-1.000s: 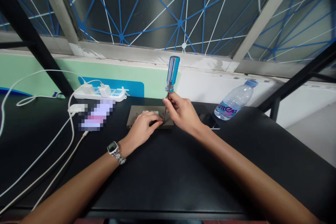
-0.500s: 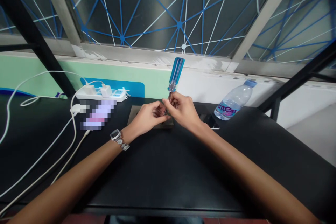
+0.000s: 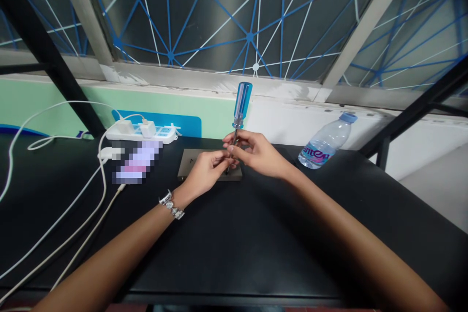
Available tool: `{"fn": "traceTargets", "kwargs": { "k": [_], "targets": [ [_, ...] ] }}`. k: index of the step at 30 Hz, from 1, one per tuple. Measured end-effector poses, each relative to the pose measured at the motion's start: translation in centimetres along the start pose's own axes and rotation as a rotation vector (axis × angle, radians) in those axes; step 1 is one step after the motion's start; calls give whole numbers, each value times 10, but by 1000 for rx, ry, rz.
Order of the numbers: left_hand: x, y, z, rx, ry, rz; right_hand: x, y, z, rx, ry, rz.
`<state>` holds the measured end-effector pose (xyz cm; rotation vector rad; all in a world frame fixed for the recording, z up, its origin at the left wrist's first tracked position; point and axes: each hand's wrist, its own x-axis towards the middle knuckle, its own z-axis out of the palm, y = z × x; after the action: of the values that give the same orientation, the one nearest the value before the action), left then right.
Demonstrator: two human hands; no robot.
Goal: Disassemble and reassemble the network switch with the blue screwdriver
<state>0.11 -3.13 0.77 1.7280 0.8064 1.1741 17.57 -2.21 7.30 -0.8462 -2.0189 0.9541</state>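
Note:
A screwdriver (image 3: 243, 102) with a clear blue handle stands nearly upright, its handle on top and its metal shaft pointing down. My right hand (image 3: 256, 154) grips the shaft below the handle between thumb and fingers. Lower down, my left hand (image 3: 206, 168) has its fingers pinched round the shaft near the tip. Under both hands lies a flat grey-brown rectangular block (image 3: 188, 165) with small dark marks on its top. The tip comes down at the block's right part; whether a screw is there I cannot tell. A silver watch (image 3: 165, 198) and a bracelet circle my left wrist.
A plastic water bottle (image 3: 325, 142) stands at the back right. On the left are a white power strip (image 3: 164, 132) with plugged chargers, a blurred-out phone (image 3: 141, 162) and several white cables (image 3: 104, 175). Black frame bars (image 3: 68, 78) rise beside the window behind the black table (image 3: 226, 243).
The screwdriver has become more upright, its handle shifting slightly left. My right hand has moved a little left, my left wrist has turned, and more of the block shows.

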Motion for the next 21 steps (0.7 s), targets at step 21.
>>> {"fn": "traceTargets", "kwargs": {
  "k": [21],
  "targets": [
    [-5,-9,8,80,139,21,-1,12,15,46,259,-2]
  ]
}}
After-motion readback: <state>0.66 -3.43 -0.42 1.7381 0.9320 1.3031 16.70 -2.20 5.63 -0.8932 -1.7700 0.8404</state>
